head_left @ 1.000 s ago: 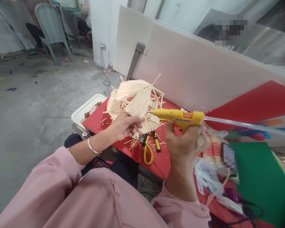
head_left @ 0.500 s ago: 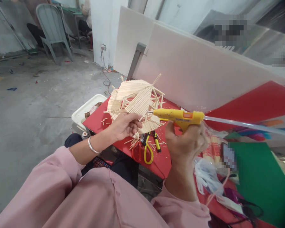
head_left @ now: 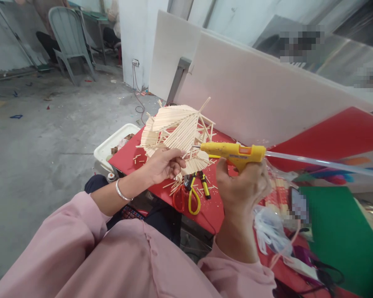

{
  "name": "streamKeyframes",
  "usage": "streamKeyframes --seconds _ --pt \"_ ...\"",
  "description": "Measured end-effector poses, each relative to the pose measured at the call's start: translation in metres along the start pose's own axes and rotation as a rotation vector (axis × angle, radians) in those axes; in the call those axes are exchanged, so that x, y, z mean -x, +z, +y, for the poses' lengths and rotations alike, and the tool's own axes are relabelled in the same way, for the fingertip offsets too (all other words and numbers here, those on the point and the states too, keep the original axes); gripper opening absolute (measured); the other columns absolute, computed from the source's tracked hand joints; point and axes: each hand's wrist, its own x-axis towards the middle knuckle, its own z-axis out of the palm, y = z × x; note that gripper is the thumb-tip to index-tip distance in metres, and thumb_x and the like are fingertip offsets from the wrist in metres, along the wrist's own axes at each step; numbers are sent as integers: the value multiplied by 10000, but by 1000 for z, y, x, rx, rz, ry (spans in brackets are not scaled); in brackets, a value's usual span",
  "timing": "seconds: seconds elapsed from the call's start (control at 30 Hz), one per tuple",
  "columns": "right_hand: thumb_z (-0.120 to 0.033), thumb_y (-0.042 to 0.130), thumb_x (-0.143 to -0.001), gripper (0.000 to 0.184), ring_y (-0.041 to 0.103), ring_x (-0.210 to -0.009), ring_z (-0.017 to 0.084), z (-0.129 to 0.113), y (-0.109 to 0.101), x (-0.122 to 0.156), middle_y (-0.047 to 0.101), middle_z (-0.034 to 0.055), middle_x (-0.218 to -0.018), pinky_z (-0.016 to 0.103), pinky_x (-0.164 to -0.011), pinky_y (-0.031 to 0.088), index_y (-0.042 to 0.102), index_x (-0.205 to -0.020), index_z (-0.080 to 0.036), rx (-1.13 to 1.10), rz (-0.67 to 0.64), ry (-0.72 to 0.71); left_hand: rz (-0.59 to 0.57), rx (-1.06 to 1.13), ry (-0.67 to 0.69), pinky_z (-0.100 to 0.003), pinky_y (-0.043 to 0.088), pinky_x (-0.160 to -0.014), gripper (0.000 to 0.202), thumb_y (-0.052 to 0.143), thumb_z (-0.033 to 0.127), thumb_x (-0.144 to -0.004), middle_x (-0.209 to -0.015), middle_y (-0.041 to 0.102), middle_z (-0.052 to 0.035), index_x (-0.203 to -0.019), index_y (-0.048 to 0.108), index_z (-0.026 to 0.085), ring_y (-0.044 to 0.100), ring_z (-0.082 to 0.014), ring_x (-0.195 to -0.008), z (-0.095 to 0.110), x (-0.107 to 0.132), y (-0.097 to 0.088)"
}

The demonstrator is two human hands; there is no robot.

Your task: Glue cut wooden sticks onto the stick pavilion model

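My right hand [head_left: 244,182] is wrapped around the handle of a yellow glue gun [head_left: 233,152], its nozzle pointing left. A long clear glue stick [head_left: 311,160] sticks out of the gun's back end. Close to the nozzle tip, my left hand [head_left: 166,164] is closed, thumb and forefinger pinched together; whatever lies between them is too small to make out. Behind both hands stands a model built of thin wooden sticks [head_left: 177,128], with fan-like slatted roof panels. My left fingers overlap its near edge, and I cannot tell whether they touch it.
The model rests on a red table [head_left: 127,153] with cut stick pieces. Red-and-yellow-handled cutters [head_left: 186,196] lie at its near edge. A plastic bag [head_left: 272,231], a phone [head_left: 299,205] and a green board [head_left: 338,231] are at right. White panels [head_left: 230,87] stand behind.
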Motion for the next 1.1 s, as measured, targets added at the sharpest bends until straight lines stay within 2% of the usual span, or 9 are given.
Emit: streamKeyframes --seconds 0.37,0.57,0.97,1.1 --pt "-439 624 -820 248 518 -632 186 -5 -4 -4 561 43 -730 332 -554 343 494 -783 -231 -48 -41 60 -7 -4 4 -163 375 -323 198 653 185 -830 -535 643 -17 -656 643 90 511 -54 -335 -1 0 0" --pt "-453 620 -824 254 535 -666 204 -3 -2 -2 558 45 -744 342 -575 359 497 -792 -233 -40 -53 68 -25 -2 23 -164 365 -310 140 633 160 -843 -551 648 -9 -736 669 77 520 -59 -336 1 2 2" --pt "-456 623 -814 257 553 -696 222 -2 0 -1 553 45 -755 347 -597 383 532 -848 -218 -41 -62 83 -32 -5 30 -167 360 -315 135 653 180 -825 -568 647 -5 -730 672 86 512 -52 -345 1 3 0" --pt "-457 628 -801 267 537 -693 221 -2 0 0 541 45 -755 351 -605 386 530 -866 -218 -68 -81 115 -28 -36 33 -161 350 -320 178 670 180 -811 -523 623 -6 -655 666 96 498 -49 -338 2 4 1"
